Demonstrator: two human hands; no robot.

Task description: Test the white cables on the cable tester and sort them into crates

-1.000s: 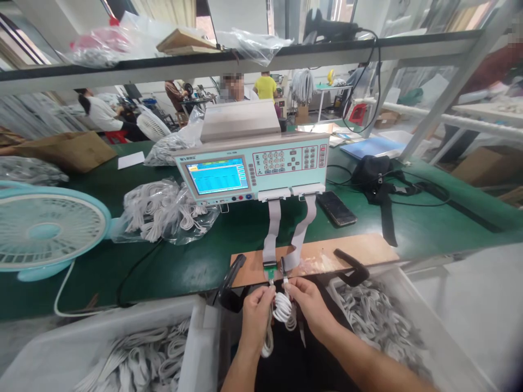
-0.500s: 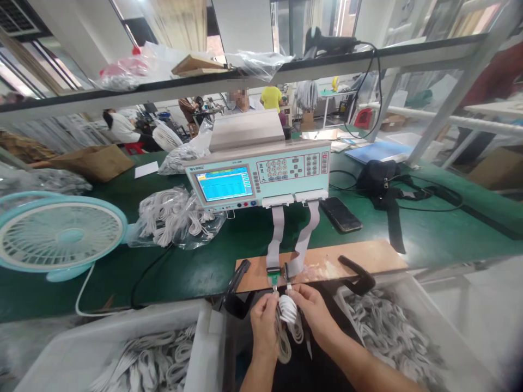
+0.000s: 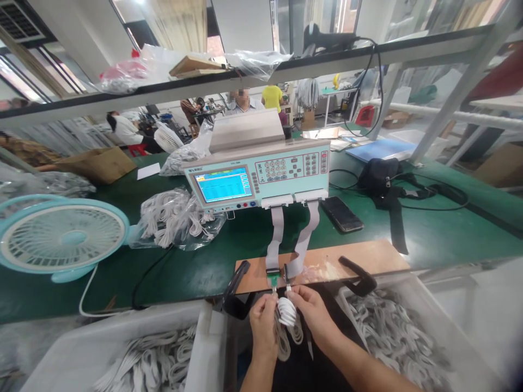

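Note:
My left hand (image 3: 263, 321) pinches one plug end of a coiled white cable (image 3: 287, 312), right at the small green circuit board (image 3: 273, 279). My right hand (image 3: 312, 307) pinches the cable's other end beside the second ribbon connector (image 3: 286, 270). The coil hangs between both hands, with its loops below the board edge. Two grey ribbon cables (image 3: 278, 231) run from these connectors up to a light-blue tester (image 3: 290, 169) with a lit screen (image 3: 224, 186). How deep the plugs sit in the sockets I cannot tell.
Black clamps (image 3: 236, 291) grip the wooden strip (image 3: 327, 264) at the table edge. Bins of cables stand left (image 3: 163, 354) and right (image 3: 396, 326). A blue fan (image 3: 65, 237), bagged cables (image 3: 175, 218), a phone (image 3: 342, 214) and a black pouch (image 3: 379, 177) lie around the tester.
Both hands stay at the connectors with the cable ends, almost unmoved. The camera view has shifted very slightly.

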